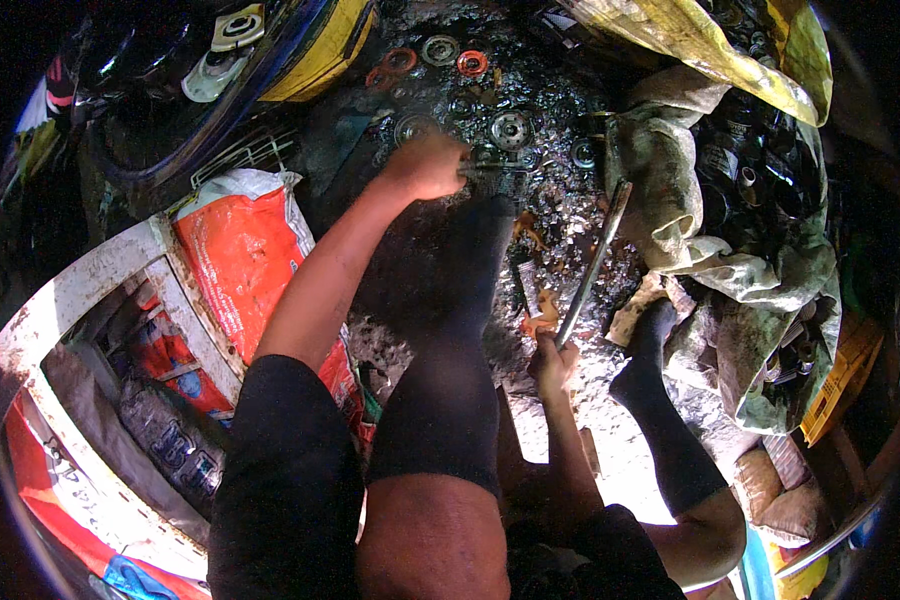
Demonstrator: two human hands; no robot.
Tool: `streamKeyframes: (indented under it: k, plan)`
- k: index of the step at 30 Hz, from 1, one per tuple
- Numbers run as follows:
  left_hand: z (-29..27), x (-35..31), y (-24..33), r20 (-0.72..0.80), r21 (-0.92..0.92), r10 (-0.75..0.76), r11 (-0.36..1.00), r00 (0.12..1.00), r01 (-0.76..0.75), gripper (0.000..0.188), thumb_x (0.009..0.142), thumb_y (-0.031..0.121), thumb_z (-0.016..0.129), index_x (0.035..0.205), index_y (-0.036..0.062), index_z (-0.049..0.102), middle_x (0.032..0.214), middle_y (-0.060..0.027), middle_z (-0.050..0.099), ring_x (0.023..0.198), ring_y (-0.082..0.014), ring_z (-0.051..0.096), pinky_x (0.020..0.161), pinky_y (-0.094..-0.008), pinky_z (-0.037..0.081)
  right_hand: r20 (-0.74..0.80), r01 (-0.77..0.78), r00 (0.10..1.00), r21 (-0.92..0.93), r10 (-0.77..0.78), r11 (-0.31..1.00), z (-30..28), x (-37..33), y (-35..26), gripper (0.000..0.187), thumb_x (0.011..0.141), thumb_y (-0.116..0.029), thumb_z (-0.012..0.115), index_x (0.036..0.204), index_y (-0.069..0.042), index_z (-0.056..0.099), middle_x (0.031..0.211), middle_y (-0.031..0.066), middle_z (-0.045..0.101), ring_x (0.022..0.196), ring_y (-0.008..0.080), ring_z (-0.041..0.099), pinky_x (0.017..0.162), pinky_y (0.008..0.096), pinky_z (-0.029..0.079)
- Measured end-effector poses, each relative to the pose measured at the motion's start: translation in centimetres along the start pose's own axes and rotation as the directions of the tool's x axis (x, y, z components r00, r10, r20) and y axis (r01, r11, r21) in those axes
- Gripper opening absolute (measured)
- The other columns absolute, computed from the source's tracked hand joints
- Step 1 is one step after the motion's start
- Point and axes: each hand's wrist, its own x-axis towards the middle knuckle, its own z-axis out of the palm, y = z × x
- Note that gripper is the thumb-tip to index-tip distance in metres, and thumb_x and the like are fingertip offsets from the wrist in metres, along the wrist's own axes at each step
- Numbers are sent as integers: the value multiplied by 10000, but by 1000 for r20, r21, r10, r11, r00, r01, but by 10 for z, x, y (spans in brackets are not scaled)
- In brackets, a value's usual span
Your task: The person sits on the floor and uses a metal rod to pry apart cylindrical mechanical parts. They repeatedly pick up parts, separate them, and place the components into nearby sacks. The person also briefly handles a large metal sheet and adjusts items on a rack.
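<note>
My right hand [553, 365] is wrapped round the lower end of a metal rod [597, 262], which slants up and to the right. Beyond my stretched-out left leg, my left hand [430, 165] is closed low over the dark, wet ground. Whatever its fingers hold, if anything, is hidden. A round metal piece [413, 127] lies partly behind that hand. To its right is a grey metal disc with holes [511, 130]. Farther off lie an orange ring [472, 63], a grey metal ring [439, 50] and a duller reddish ring [399, 60].
On the right, an open cloth sack [660, 190] holds dark metal parts. A red-orange bag [235, 255] leans by a rusty white metal frame [65, 290] on the left. Small shiny scraps [570, 215] litter the ground near my feet. Yellow sheeting [660, 40] hangs at the upper right.
</note>
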Motion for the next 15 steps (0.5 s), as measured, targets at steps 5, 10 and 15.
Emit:
streamKeyframes:
  k: [5, 10, 15]
  plan:
    - [7, -14, 2, -128, 69, 93, 994, 987, -85, 254, 673, 208, 688, 858, 36, 667, 839, -197, 681, 805, -395, 672, 733, -490, 548, 24, 36, 999, -132, -33, 991, 22, -11, -44, 241, 910, -208, 663, 725, -75, 586, 547, -56, 454, 427, 49, 357, 414, 236, 233]
    - [11, -7, 3, -2, 128, 39, 991, 999, -38, 272, 684, 222, 694, 878, 33, 672, 826, -198, 682, 812, -382, 678, 719, -472, 554, 8, 106, 994, 135, -108, 985, 46, -17, -102, 296, 922, -181, 650, 691, -94, 488, 537, -38, 405, 422, 65, 357, 402, 253, 252]
    - [-2, -11, 10, 105, 123, -73, 991, 992, 60, 289, 709, 245, 700, 903, 31, 686, 853, -200, 692, 832, -377, 684, 736, -468, 560, 18, 278, 957, 226, -289, 934, 62, -34, -177, 324, 929, -166, 620, 680, -81, 430, 532, -13, 404, 421, 74, 329, 401, 260, 247]
